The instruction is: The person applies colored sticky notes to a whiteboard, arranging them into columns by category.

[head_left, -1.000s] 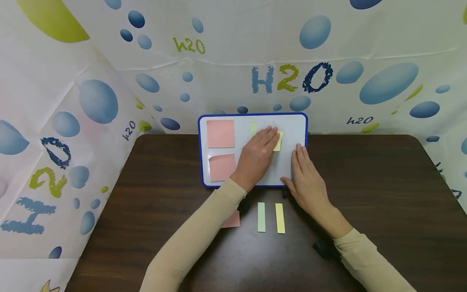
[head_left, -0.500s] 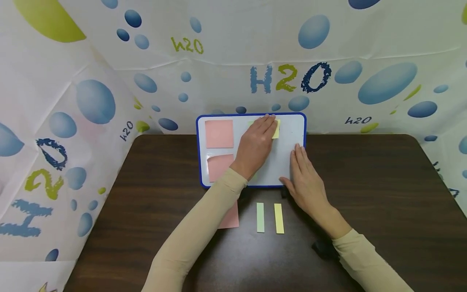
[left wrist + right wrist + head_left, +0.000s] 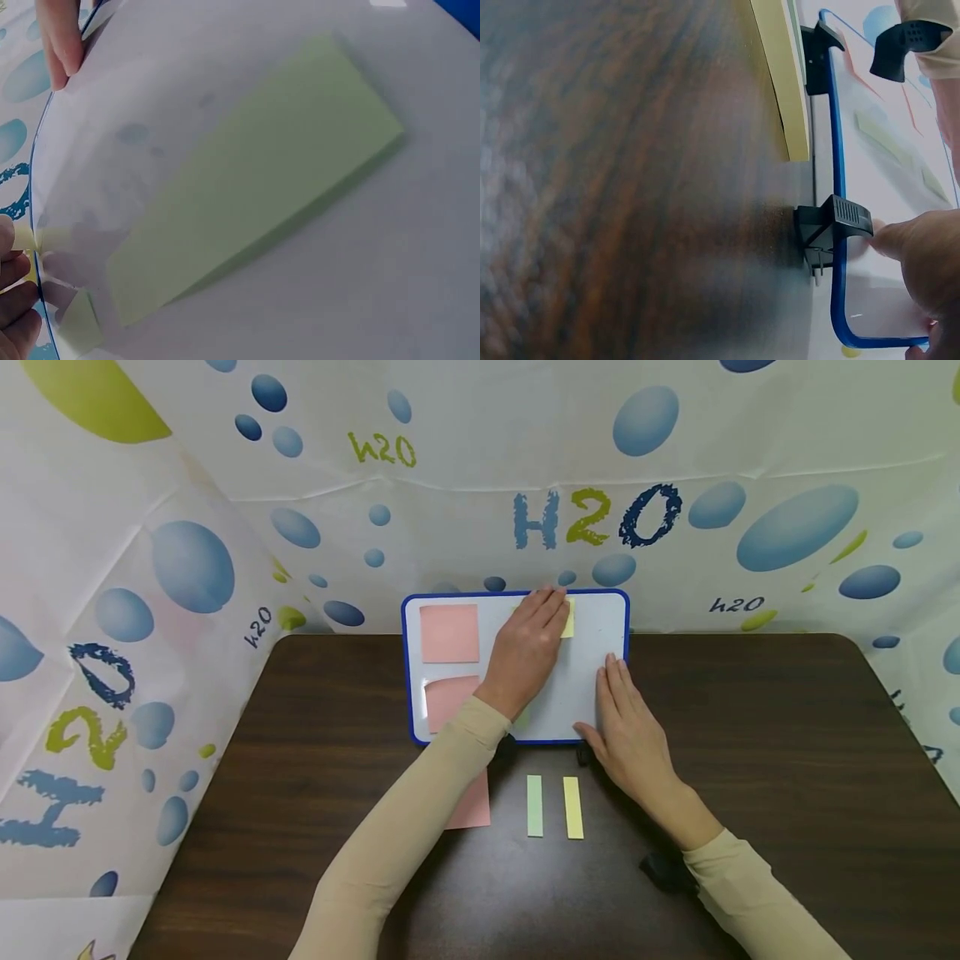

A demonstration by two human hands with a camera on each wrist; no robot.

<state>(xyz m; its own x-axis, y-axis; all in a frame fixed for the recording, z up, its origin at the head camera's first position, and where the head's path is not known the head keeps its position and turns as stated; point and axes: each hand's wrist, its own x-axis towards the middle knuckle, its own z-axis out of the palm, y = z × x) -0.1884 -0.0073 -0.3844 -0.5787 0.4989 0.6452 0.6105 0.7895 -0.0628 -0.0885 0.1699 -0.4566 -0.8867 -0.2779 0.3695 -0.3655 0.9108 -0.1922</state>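
A small whiteboard (image 3: 577, 693) with a blue frame stands leaning at the table's far side. My left hand (image 3: 523, 647) is at its upper middle, pinching a yellow sticky note (image 3: 568, 618) close against the top edge. In the left wrist view, its fingers (image 3: 19, 322) are bent beside the note. Green strips (image 3: 255, 180) stick to the board below and beside that hand. Two pink square notes (image 3: 449, 633) are on the board's left half. My right hand (image 3: 633, 727) rests straight-fingered along the right edge, its thumb near the bottom frame.
On the table (image 3: 750, 735), in front of the board, lie a green pad (image 3: 534, 806), a yellow pad (image 3: 573, 807) and a pink pad (image 3: 474, 806) partly hidden by the left sleeve. Black clip feet (image 3: 847, 216) hold the board's lower edge. A printed sheet (image 3: 465, 468) hangs behind.
My left hand has moved up the whiteboard with the yellow sticky note, from below the green strip's height to the top edge. My right hand has stayed on the right edge.
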